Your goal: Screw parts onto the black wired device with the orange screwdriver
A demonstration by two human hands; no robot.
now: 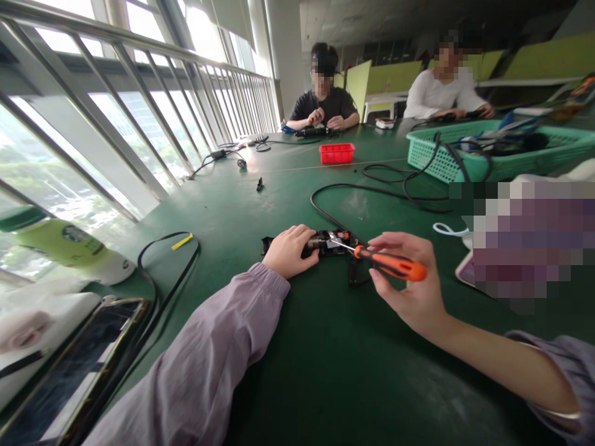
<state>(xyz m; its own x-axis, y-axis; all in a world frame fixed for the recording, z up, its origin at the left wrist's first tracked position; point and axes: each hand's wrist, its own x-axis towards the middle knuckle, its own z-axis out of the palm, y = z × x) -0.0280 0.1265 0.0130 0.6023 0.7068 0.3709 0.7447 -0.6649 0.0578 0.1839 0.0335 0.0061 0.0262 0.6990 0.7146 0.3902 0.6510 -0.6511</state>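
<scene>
Near the middle of the green table (297,322) lies a black device (331,243) with its inner parts showing and a black cable running from it. My left hand (292,251) is closed around the device's left part and rests on the table. In my right hand (411,279) is an orange and black screwdriver (393,262), held between thumb and fingers. Its metal shaft points left, and the tip is at the device's open part. A small black piece (356,272) lies just below the device's right end.
A red basket (337,154) and a green basket (495,162) with cables stand farther back. Left are a bottle (77,248), a phone (77,371) and a black strap (179,285). Two people sit across the table. A metal railing runs along the left.
</scene>
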